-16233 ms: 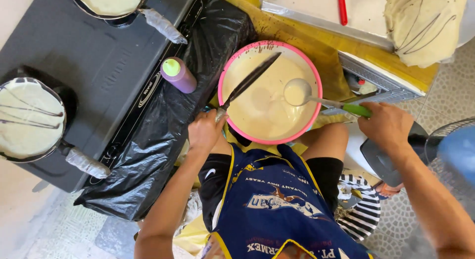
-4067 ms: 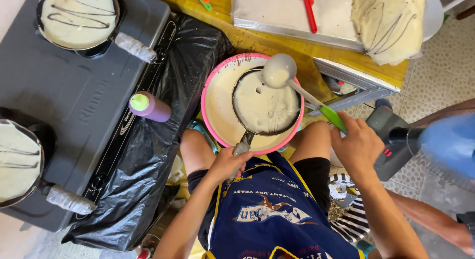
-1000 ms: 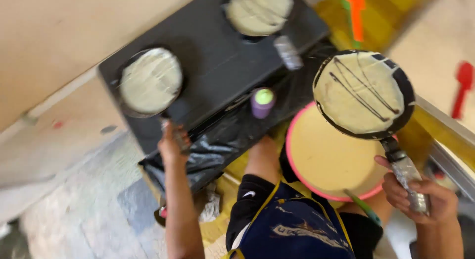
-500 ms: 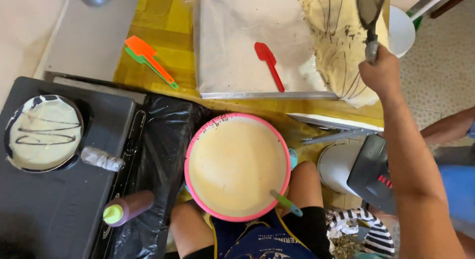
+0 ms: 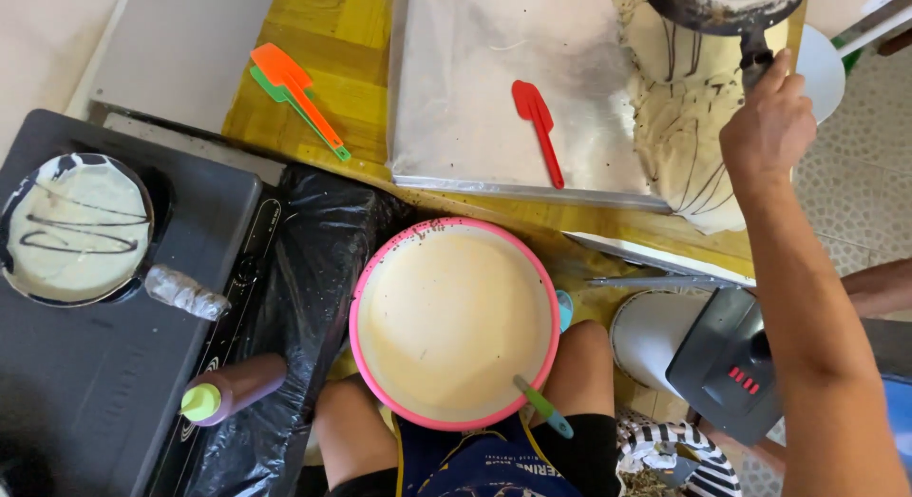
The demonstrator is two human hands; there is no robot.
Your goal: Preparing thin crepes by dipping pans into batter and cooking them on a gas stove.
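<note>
My right hand [image 5: 771, 126] grips the handle of a black frying pan [image 5: 727, 5], held turned over above a stack of thin crepes with dark stripes [image 5: 689, 136] on a foil-covered tray [image 5: 475, 88]. My left hand is out of view. A pink basin of pale batter [image 5: 454, 323] rests between my knees, with a green-handled ladle [image 5: 543, 408] sunk in it near the rim. A second pan [image 5: 74, 229] with a striped crepe sits on the black stove [image 5: 114, 383] at the left.
A red spatula [image 5: 539, 126] lies on the foil tray. Orange and green spatulas [image 5: 296, 98] lie on the yellow table. A brown squeeze bottle with a green cap [image 5: 233, 391] lies on black plastic sheeting [image 5: 313, 269]. A grey appliance [image 5: 727, 364] stands at the right.
The view has shifted a little; my right hand has brought the pan further over the crepe stack and tipped it upside down. The basin and stove pan are unmoved.
</note>
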